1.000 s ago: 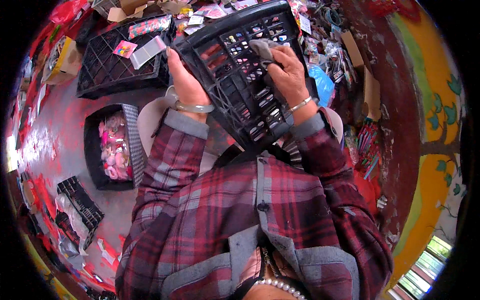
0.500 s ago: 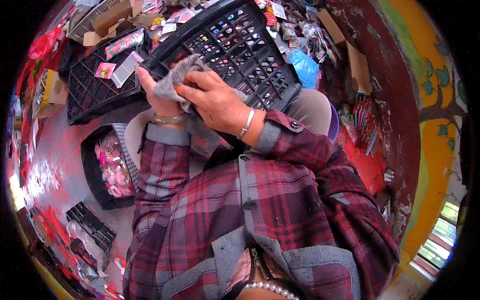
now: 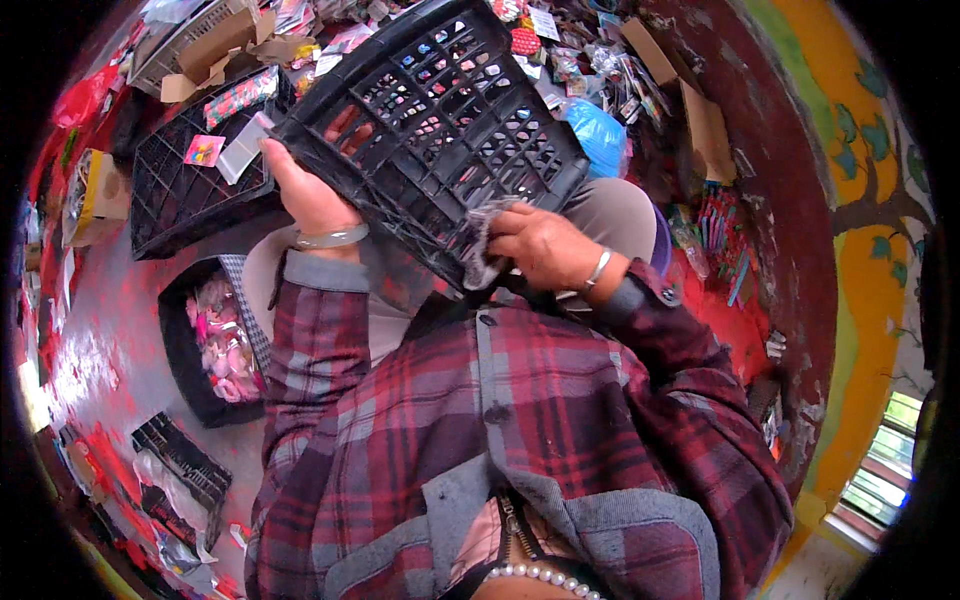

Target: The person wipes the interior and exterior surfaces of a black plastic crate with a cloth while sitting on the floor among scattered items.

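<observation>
A black plastic crate (image 3: pixel 405 165) with a lattice of holes is tilted over my lap. My left hand (image 3: pixel 318 190) grips its left edge; the thumb lies outside, and some fingers show through the holes. With my right hand (image 3: pixel 545 248) I press a grey cloth (image 3: pixel 484 245) against the crate's near lower corner. The fingers of that hand are bunched around the cloth. Part of the cloth is hidden under them.
Left of me lies another black crate (image 3: pixel 170 190) with small packets on it. A black bin (image 3: pixel 190 370) holding pink items stands by my left leg. Packaged goods, a blue bag (image 3: pixel 600 135) and cardboard (image 3: pixel 707 135) pile up ahead and right, near the wall.
My right hand has moved with the cloth from beside my left hand, rightward and nearer, to the crate's near corner. The crate has shifted slightly left; my left hand stays at its edge.
</observation>
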`<state>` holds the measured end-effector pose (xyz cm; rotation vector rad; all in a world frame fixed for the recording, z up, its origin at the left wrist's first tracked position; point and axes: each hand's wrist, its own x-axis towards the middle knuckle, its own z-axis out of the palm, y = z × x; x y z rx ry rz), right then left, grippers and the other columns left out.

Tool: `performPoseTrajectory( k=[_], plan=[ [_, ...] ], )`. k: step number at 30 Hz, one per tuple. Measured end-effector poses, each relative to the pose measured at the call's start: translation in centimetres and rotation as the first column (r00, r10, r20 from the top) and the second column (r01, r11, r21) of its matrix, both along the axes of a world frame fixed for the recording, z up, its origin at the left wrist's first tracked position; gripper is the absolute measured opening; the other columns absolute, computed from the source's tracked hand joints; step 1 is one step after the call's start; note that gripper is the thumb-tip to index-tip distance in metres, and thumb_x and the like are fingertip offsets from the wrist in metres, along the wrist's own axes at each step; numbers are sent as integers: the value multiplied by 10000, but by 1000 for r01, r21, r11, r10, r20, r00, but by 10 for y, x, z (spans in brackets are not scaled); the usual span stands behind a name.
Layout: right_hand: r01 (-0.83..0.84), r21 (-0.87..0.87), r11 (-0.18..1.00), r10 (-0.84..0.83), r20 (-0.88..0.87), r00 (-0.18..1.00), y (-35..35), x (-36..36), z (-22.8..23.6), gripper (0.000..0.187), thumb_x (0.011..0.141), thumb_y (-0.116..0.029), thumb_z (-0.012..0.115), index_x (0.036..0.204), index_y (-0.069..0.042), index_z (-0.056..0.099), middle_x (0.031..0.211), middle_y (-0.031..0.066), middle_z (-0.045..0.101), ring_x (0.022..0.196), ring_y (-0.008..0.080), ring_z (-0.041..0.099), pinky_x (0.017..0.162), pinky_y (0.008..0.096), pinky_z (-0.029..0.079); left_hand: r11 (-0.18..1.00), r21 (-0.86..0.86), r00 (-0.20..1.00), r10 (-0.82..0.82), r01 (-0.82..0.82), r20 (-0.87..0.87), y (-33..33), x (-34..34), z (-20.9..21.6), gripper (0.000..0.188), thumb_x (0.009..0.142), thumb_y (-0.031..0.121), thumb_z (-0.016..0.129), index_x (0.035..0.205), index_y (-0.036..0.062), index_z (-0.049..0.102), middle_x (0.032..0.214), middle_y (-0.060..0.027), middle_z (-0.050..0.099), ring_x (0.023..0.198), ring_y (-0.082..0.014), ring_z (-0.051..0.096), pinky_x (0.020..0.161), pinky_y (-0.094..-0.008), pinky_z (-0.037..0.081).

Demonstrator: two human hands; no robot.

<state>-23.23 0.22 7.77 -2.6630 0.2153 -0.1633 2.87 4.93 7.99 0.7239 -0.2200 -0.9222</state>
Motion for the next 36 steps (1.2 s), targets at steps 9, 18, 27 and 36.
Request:
performPoseTrajectory(
  k=[9,18,27,36],
  plan=[
    [556,-167,814,-447,431,784,-101,25,34,307,642,-4,575,937,-71,627,986,90,600,937,298,558,800,380,458,999,32,1000,15,-15,23,-3,6,1,740,882,652,205,1245,64,469,1114,-148,579,921,-285,560,820,-440,469],
    [626,114,771,-576,543,611,-73,73,-31,210,626,-30,569,831,-63,599,919,122,578,903,327,522,804,386,408,996,61,998,63,-63,7,-6,2,2,759,860,682,210,1236,83,486,1094,-113,595,878,-248,568,779,-389,451],
    [640,-124,758,-502,515,695,-67,55,-13,308,649,-5,591,947,-73,631,974,113,574,925,322,530,787,396,457,998,25,999,49,-49,22,-7,4,2,768,859,679,227,1251,62,461,1114,-145,578,913,-267,556,827,-406,455],
    [548,125,827,-552,370,747,-42,68,-6,257,711,-55,541,948,-5,626,893,121,572,848,274,561,745,343,455,997,69,999,44,-45,20,-5,4,5,770,863,682,188,1238,76,480,1083,-119,605,839,-223,574,762,-361,470]
  ],
)
